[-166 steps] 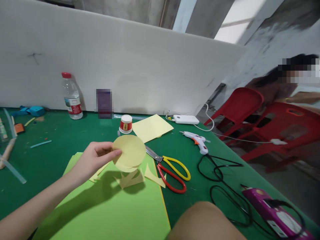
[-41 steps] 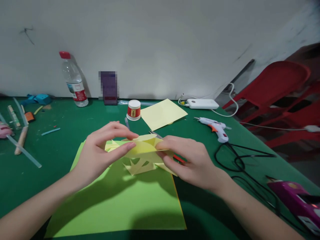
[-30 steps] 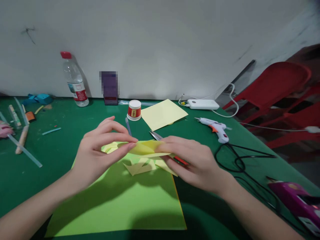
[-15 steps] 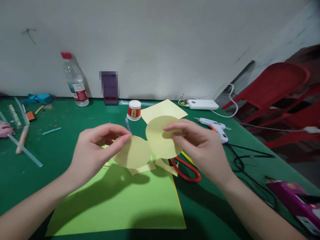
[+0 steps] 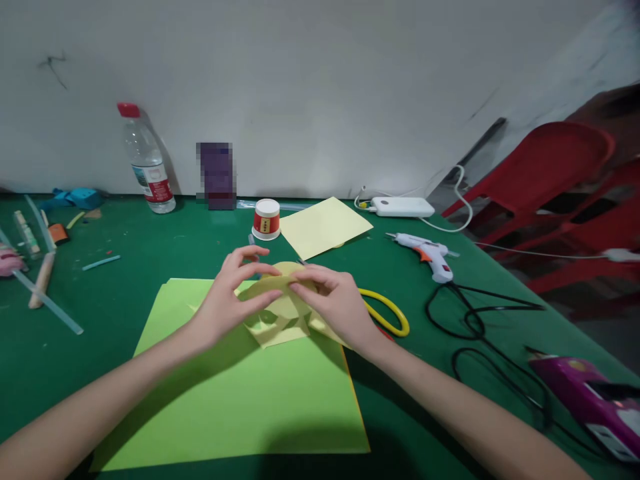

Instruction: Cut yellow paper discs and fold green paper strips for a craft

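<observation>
My left hand [image 5: 227,300] and my right hand [image 5: 334,303] meet over the middle of the table, both pinching pale yellow paper circles [image 5: 280,292] held together between the fingertips. Under them lie yellow paper offcuts [image 5: 273,331] on a light green sheet [image 5: 240,393]. Yellow-and-red scissors [image 5: 387,315] lie just right of my right hand, partly hidden by it.
On the green table [image 5: 125,253] stand a water bottle [image 5: 145,160], a small red-and-white cup [image 5: 266,219], a yellow sheet [image 5: 325,227], a power bank [image 5: 403,207], a white glue gun [image 5: 425,253] with black cable [image 5: 480,333], and a purple tool [image 5: 585,400]. Glue sticks [image 5: 45,300] lie left. Red chairs [image 5: 540,180] stand right.
Half a second ago each hand held one circle apart; now the hands have come together and the circles are stacked between them, lower and nearer the offcuts.
</observation>
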### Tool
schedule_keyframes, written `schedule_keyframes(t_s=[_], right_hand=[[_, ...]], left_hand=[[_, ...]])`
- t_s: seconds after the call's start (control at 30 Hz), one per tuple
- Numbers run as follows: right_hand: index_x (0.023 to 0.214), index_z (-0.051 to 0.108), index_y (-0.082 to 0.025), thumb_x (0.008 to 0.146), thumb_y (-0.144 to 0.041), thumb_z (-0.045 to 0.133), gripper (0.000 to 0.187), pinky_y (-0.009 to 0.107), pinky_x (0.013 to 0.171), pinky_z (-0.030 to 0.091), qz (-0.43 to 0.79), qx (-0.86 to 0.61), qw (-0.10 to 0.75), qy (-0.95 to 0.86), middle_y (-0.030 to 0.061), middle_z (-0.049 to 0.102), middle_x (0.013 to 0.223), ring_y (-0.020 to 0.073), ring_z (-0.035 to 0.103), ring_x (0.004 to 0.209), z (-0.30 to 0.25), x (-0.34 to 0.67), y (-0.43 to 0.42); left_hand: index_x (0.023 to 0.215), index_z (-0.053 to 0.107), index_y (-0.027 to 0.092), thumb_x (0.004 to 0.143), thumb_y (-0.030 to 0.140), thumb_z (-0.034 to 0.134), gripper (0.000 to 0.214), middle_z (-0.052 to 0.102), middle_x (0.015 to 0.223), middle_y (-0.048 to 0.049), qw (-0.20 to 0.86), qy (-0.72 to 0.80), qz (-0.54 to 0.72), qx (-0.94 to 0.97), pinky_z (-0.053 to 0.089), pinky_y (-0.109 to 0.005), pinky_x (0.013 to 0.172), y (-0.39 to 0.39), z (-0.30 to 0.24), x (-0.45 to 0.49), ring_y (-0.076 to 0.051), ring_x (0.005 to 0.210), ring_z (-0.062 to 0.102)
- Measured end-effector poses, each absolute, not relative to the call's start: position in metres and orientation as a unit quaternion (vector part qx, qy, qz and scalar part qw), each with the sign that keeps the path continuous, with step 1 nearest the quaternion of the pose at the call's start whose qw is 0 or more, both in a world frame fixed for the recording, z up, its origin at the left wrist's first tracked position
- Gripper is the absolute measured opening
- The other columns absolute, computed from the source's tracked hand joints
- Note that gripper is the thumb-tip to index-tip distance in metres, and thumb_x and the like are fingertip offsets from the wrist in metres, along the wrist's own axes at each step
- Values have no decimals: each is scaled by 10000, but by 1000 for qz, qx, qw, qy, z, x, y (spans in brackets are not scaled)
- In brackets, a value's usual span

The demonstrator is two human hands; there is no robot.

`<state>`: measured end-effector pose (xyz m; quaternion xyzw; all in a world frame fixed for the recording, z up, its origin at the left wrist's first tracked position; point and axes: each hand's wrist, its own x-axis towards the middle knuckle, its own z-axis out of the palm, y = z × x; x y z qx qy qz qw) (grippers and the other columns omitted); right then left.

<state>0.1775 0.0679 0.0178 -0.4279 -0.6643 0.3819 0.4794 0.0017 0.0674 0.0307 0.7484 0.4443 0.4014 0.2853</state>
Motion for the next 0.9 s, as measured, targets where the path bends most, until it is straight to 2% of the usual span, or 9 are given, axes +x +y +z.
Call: schedule_keyframes(t_s=[0.03, 0.1, 0.17, 0.23, 0.4, 0.57, 0.73, 0.9], right_hand=[[722, 659, -173, 718, -194, 591, 72, 310, 687, 475, 385, -430, 484, -658, 50, 667, 796, 174, 603, 757, 13, 177, 72], [734, 650, -173, 724, -223, 587, 81, 313, 706, 478, 390, -431, 493, -647, 61, 664, 848, 180, 602, 805, 5, 177, 78], [749, 641, -172, 730, -247, 577, 101, 317, 722, 479, 396, -430, 492, -645, 69, 660, 884, 184, 600, 834, -1, 177, 82], [748, 629, -169, 724, -242, 569, 98, 326, 737, 475, 402, -429, 478, -652, 71, 656, 878, 187, 597, 836, -4, 177, 84], [723, 592, -164, 688, -159, 531, 70, 359, 795, 433, 397, -445, 427, -680, 60, 626, 856, 190, 568, 843, -6, 179, 88], [738, 570, -148, 674, -150, 511, 88, 350, 756, 440, 401, -459, 383, -694, 57, 580, 841, 186, 542, 830, -12, 181, 91], [737, 577, -136, 664, -124, 505, 103, 359, 730, 447, 422, -462, 350, -697, 49, 598, 790, 179, 551, 752, -10, 182, 91], [782, 604, -116, 702, -159, 506, 134, 347, 716, 466, 453, -457, 358, -676, 65, 617, 794, 186, 570, 772, 17, 186, 84]], left_hand=[[858, 660, 216, 719, 300, 641, 163, 506, 1185, -63, 307, 447, 394, 742, 328, -433, 983, 71, 24, 1, -245, 1144, 425], [884, 668, 223, 761, 305, 596, 164, 524, 1193, -59, 345, 448, 378, 733, 385, -425, 932, 76, 13, 0, -235, 1097, 474], [910, 673, 226, 799, 294, 547, 181, 591, 1115, -58, 365, 450, 365, 728, 438, -410, 861, 79, 5, -2, -222, 1006, 536], [927, 675, 223, 812, 267, 526, 193, 637, 1036, -57, 372, 457, 361, 723, 430, -415, 867, 80, -1, -3, -221, 985, 547], [905, 688, 192, 794, 257, 542, 195, 637, 1046, -80, 377, 468, 345, 721, 410, -442, 884, 81, -2, -1, -240, 988, 546], [906, 690, 186, 783, 251, 544, 202, 609, 1111, -103, 376, 476, 326, 725, 431, -438, 851, 81, -1, 4, -245, 983, 557], [846, 697, 174, 760, 244, 577, 163, 655, 985, -99, 366, 479, 324, 729, 435, -413, 833, 82, -4, 5, -233, 921, 579], [925, 665, 156, 815, 334, 517, 256, 664, 959, -94, 378, 473, 326, 726, 482, -342, 680, 76, 10, 4, -208, 808, 608]])
